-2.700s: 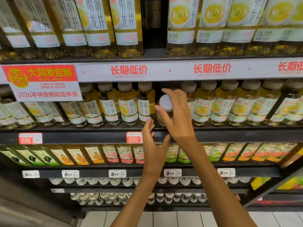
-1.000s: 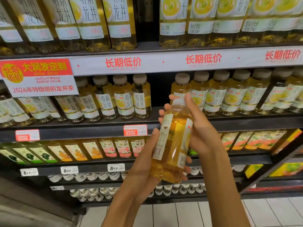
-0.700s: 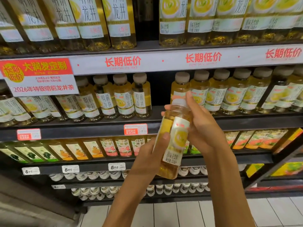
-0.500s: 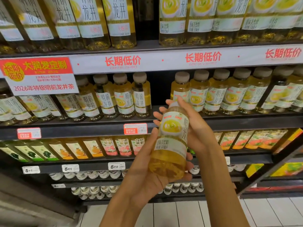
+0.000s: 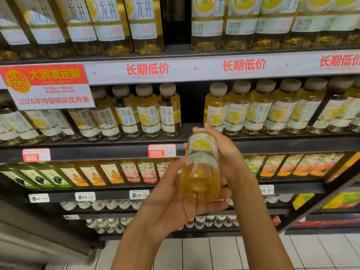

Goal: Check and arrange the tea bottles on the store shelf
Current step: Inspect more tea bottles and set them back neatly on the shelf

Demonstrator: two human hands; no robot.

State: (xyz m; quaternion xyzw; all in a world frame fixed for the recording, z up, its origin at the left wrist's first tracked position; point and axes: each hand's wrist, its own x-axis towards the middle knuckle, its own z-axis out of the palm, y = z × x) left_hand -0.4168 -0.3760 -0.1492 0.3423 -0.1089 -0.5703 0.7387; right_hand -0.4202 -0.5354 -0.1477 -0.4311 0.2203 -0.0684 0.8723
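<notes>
I hold a small bottle of yellow tea [image 5: 201, 168] in front of the shelves, tilted with its base toward me and its label facing me. My left hand [image 5: 175, 201] cradles the base from below, thumb along the bottle's left side. My right hand [image 5: 228, 156] wraps round the upper part from behind; the cap is hidden by it. On the middle shelf [image 5: 116, 151] stand rows of the same tea bottles, one group on the left [image 5: 148, 112] and one on the right [image 5: 259, 108], with a dark gap [image 5: 191, 106] between them.
Taller tea bottles [image 5: 144, 26] fill the shelf above. A red and white promotion sign [image 5: 48, 86] hangs at the left. Lower shelves carry fruit tea bottles [image 5: 109, 172] and capped bottles. A white tiled floor [image 5: 194, 254] lies below.
I took the bottle out of the gap on the middle shelf, brought it toward me in both hands and turned it until the label front faces me; it now tilts base-forward.
</notes>
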